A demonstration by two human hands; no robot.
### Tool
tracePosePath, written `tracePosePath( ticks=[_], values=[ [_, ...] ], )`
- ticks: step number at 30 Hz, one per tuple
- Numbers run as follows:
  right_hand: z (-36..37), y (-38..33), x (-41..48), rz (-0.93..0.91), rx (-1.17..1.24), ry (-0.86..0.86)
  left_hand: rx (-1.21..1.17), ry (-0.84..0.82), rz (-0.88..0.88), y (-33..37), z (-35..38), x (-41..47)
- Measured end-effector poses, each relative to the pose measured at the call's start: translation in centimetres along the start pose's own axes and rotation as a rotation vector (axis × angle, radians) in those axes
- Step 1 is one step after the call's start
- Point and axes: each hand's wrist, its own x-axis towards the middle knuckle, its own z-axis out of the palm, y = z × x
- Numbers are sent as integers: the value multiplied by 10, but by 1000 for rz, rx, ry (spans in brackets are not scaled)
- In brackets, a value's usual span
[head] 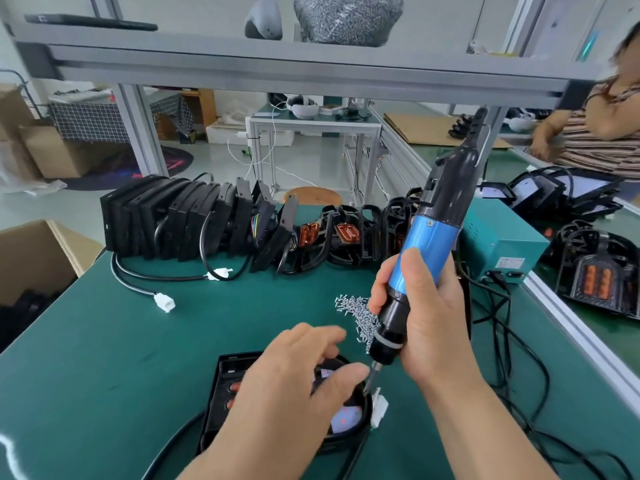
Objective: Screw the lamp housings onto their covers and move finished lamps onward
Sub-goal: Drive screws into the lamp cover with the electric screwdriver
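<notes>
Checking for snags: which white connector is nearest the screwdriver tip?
The connector at the lamp's right edge, beside the screwdriver; the other two lie far left on the mat.

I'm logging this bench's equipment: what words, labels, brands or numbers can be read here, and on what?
No text in this view is legible.
White label on the teal power box: printed lines, too blurred to read.
Electric screwdriver: no readable marking.
</notes>
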Motion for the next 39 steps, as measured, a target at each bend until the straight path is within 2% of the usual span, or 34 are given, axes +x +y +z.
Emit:
tracePosePath(
  ticks=[3, 5, 7, 9, 12, 15, 18, 20, 22, 25, 29, 32, 39],
  values=[
    [11, -2, -1, -18, 37, -67, -252, -149, -66, 5, 5, 15],
    [14, -4, -1, -9, 48, -134, -317, -217, -62, 11, 7, 20],
    [13, -8, -1, 18, 55, -184, -314, -201, -69, 13, 6, 21],
    [11, -11, 0, 65, 30, -168, -255, -161, -87, 15, 5, 22],
    [8, -9, 4, 159, 86, -17, -87, -81, -57, 16, 3, 25],
    [4, -6, 8, 102, 161, 183, 34, -223, -49, 14, -14, 40],
    [-2, -6, 13, 21, 110, 258, 96, -274, -132, 2, -36, 71],
    [-3, -6, 16, -10, 88, 259, 223, -254, -153, -12, -38, 102],
    [1, -6, 17, -35, 43, 240, 300, -312, -192, -26, -27, 131],
    [5, -3, 16, -57, 23, 219, 314, -383, -254, -40, -3, 159],
    [5, 5, 17, -53, 62, 243, 292, -312, -263, -47, 17, 178],
    [5, 8, 18, -59, 44, 255, 300, -279, -333, -44, 26, 186],
    [2, 9, 17, -80, 29, 235, 313, -298, -347, -45, 37, 183]
  ],
)
